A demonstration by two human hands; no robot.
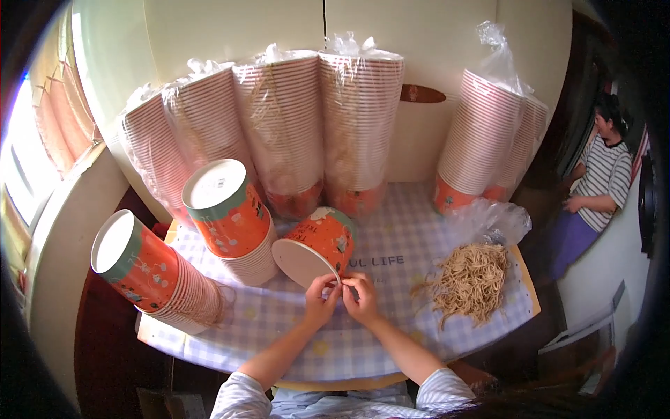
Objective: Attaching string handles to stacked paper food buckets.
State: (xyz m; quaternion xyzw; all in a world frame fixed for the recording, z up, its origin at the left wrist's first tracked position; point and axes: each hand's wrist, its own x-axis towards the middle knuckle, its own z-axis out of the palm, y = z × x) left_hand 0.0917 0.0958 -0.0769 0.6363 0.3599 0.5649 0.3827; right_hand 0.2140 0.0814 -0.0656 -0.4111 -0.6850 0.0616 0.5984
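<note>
An orange paper bucket (322, 234) with a green base lies tipped on the table, its pale open mouth facing me. My left hand (322, 302) is closed, thumb and fingers pinching the bucket's rim at its lower right. Right beside it, fingertips nearly touching, my right hand (359, 299) is closed in a pinch at the same spot of the rim. What lies between its fingertips is too small to make out. To the right, a tangled heap of tan cords (474, 283) rests partly on a clear plastic bag (488, 222).
Upside-down bucket stacks stand at left, one upright (230, 209) and one leaning outward (136, 262). Tall plastic-wrapped bucket stacks (279, 126) line the back, with more wrapped stacks (481, 133) at back right. A checked cloth (391, 342) covers the table. Another person (597, 178) stands at far right.
</note>
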